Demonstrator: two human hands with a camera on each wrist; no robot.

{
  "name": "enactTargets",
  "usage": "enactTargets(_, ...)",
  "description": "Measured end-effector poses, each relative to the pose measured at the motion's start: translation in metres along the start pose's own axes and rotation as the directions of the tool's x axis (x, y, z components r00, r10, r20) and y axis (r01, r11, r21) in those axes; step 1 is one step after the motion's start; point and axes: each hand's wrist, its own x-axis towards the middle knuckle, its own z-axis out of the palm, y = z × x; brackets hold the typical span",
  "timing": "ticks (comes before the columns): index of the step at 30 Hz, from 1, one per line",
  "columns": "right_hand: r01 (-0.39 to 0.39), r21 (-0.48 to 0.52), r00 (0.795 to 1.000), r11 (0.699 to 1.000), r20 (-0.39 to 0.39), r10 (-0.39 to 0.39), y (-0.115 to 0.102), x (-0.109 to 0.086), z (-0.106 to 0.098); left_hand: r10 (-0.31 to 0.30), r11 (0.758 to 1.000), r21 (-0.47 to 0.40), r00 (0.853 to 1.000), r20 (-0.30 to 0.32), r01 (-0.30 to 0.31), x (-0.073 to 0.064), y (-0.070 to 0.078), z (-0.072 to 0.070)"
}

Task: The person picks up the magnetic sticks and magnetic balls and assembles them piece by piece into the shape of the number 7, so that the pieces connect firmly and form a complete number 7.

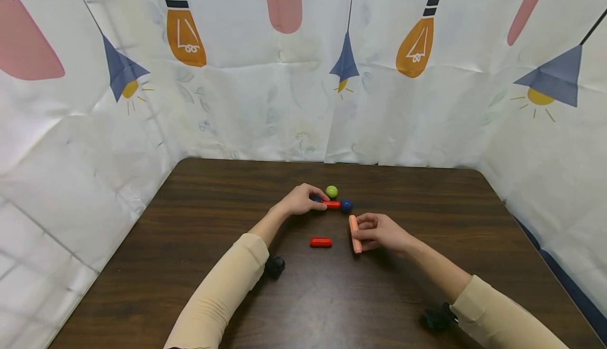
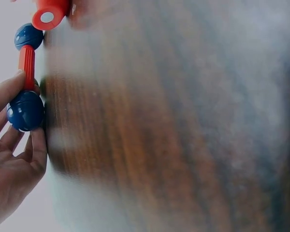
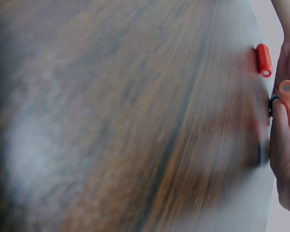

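Counter (image 1: 427, 196) spreads wide at mid-frame, back edge (image 1: 403, 168) above; your left grip (image 1: 302, 200) holds a ball-ended red rod (image 1: 334, 204), your right grip (image 1: 383, 232) an orange stick (image 1: 355, 236).

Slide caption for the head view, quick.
Left hand holds a red rod between blue balls; right hand holds a peach rod.

Home or lab, I can't tell from here; I see a screened-off booth, white sheeting (image 1: 265, 112) printed with 2 orange bulbs (image 1: 186, 38) and 3 blue lamps (image 1: 344, 59) hanging left, far and right around 1 dark wood-grain worktop (image 1: 189, 217).
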Motion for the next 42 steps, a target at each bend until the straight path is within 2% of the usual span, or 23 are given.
enactTargets(10, -0.02, 0.097, 0.999, 0.995, -0.032, 0.024, 0.0, 0.01, 0.007, 0.003, 1.0, 0.005, 1.0, 0.001, -0.003, 0.001, 0.0, 0.0)
enactTargets(23, -0.023, 0.149, 0.997, 0.989, -0.065, 0.034, -0.001, 0.016, 0.013, -0.005, 1.0, 0.016, 1.0, -0.005, 0.005, 0.001, 0.0, 0.001)
enactTargets(31, -0.028, 0.206, 0.998, 0.978, -0.057, 0.04, -0.001, 0.02, 0.016, -0.006, 1.0, 0.006, 1.0, 0.006, 0.006, 0.001, 0.0, 0.0)
enactTargets(42, -0.038, 0.23, 0.997, 0.972, -0.056, 0.053, 0.0, 0.025, 0.021, -0.006, 1.0, 0.006, 1.0, 0.005, 0.006, 0.002, -0.001, 0.0)
